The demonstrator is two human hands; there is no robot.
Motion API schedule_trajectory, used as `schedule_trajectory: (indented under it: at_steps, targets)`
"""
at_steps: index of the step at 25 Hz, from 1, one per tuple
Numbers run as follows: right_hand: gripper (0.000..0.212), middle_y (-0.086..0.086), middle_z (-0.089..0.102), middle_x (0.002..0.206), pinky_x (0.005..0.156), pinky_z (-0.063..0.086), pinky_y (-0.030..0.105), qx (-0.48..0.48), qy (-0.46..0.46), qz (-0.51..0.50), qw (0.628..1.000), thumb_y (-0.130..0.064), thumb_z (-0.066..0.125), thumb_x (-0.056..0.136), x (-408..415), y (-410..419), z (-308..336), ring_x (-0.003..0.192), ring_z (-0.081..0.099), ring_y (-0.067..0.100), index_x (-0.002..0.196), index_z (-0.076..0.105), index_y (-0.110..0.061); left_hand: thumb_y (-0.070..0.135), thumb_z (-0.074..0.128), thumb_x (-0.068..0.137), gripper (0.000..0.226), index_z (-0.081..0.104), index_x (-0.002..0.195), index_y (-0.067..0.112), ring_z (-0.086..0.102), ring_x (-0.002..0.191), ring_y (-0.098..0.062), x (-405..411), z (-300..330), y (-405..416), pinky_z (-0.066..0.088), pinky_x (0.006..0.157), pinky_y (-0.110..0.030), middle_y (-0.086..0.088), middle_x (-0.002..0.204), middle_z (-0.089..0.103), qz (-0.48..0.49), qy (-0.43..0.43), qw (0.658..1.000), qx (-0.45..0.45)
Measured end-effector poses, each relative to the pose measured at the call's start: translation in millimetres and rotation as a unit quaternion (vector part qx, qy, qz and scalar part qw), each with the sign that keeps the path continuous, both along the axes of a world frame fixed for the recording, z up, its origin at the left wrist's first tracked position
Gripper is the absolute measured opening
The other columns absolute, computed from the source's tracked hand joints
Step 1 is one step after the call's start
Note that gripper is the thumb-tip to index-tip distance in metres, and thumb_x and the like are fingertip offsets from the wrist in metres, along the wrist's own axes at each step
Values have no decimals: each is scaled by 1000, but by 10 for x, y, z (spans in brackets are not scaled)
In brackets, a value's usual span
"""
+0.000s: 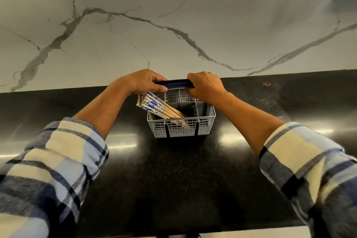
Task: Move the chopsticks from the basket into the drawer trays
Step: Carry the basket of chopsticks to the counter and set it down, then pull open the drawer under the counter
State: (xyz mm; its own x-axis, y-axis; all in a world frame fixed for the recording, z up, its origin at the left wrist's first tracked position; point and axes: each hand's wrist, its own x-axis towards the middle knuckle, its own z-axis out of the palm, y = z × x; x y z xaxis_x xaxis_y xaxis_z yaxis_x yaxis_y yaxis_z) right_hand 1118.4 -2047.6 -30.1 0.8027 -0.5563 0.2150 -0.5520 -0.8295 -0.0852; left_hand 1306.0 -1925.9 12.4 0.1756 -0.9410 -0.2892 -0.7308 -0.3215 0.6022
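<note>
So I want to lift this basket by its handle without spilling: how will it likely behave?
The basket is thin plastic mesh, so probably light. The chopsticks all lean out over its left side, so it may tip left. Both the left hand and right hand grip the handle, which should steady it.

no readable text, labels, brands or numbers, only blue floral pattern on the chopsticks (152, 104)

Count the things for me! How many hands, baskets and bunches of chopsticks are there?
Hands: 2, the left hand and right hand, both on the basket's handle
Basket: 1
Bunch of chopsticks: 1
Total: 4
</note>
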Motion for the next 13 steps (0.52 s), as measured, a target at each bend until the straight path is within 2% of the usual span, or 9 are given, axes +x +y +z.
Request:
schedule_trajectory:
  at_steps: [2,4,6,9,13]
  targets:
    - [38,6,67,102,69,41,31,4,-14,26,1000,-46,57,93,-38,-8,-18,80,54,19,114,55,-14,34,63,93,42,60,133,22,64,90,-9,-20,8,28,44,87,-29,1,111,72,7,-27,1000,1]
    - [57,9,61,125,92,44,39,4,-35,49,998,-59,51,90,-130,14,-41,109,55,25,127,50,-16,45,60,93,55,50,142,23,59,117,-20,-47,2,96,41,102,-35,-5,136,60,33,-51,998,-22]
    - [69,9,50,143,110,32,46,3,-58,47,997,-66,44,91,-229,33,-53,133,42,29,139,42,-17,52,53,94,66,36,150,23,44,137,-26,-61,14,180,33,111,-41,-6,151,45,72,-78,992,-71]
    - [75,10,37,154,120,17,47,-14,-74,26,997,-68,33,94,-398,107,-41,147,23,28,148,32,-15,54,43,98,71,18,156,22,22,149,-25,-106,54,340,20,119,-42,-5,163,21,110,-157,972,-138]
    - [81,11,13,163,123,1,44,-30,-78,-22,996,-67,23,96,-608,328,38,152,1,26,155,14,-12,58,30,99,78,-2,157,18,-6,152,-21,-237,85,585,4,122,-43,-5,165,-6,123,-280,936,-177]
